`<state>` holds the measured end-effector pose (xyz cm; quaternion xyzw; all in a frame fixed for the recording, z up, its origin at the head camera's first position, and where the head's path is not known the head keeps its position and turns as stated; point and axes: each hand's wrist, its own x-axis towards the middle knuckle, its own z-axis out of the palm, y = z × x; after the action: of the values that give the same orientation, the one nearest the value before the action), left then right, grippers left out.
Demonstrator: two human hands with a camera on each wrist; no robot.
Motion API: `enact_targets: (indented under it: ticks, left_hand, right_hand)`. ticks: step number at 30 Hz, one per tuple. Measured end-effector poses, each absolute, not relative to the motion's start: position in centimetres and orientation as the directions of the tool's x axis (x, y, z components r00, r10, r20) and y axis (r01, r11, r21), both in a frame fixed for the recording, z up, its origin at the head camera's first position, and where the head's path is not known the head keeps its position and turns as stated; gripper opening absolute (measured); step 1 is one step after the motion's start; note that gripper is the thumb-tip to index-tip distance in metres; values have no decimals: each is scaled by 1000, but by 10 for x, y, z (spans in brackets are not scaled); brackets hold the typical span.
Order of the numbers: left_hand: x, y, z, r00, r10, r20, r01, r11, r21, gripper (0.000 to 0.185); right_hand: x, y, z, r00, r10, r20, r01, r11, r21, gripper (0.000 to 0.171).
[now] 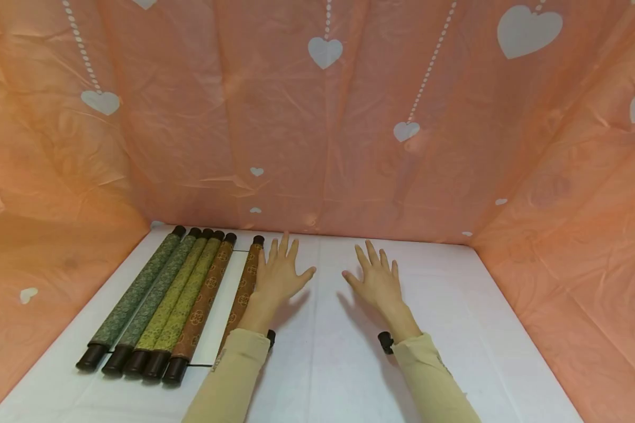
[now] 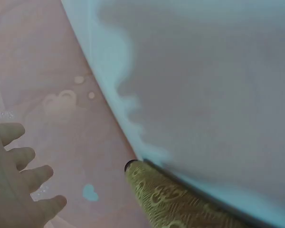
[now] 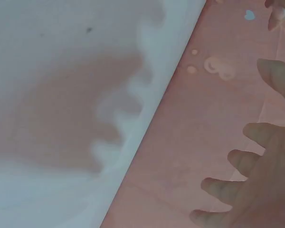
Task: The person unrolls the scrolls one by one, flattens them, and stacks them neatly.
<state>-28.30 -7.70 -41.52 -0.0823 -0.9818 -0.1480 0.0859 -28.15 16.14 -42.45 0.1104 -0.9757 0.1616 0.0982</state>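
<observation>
I hold both hands flat, fingers spread: my left hand (image 1: pixel 279 276) just beside the brown scroll (image 1: pixel 245 288), my right hand (image 1: pixel 377 282) over bare counter (image 1: pixel 455 329).

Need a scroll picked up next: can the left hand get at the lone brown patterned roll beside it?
Probably yes: the left hand hovers open right beside the brown patterned roll, and nothing lies between them.

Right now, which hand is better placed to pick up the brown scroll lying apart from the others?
Probably the left hand: it hovers open just beside the brown scroll, while the right hand is farther away.
</observation>
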Motion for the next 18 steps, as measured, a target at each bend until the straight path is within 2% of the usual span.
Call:
enact_targets:
  ticks: [10,18]
  left_hand:
    - [-282,-102,-393,-941,180,287,270,910,314,70]
    - [-279,-136,-383,-939,205,277,329,774,541,63]
  right_hand:
    - [-282,134,-409,-930,-241,276,-353,789,-502,71]
    - [-284,101,-409,-893,-254,372,-442,658,-609,59]
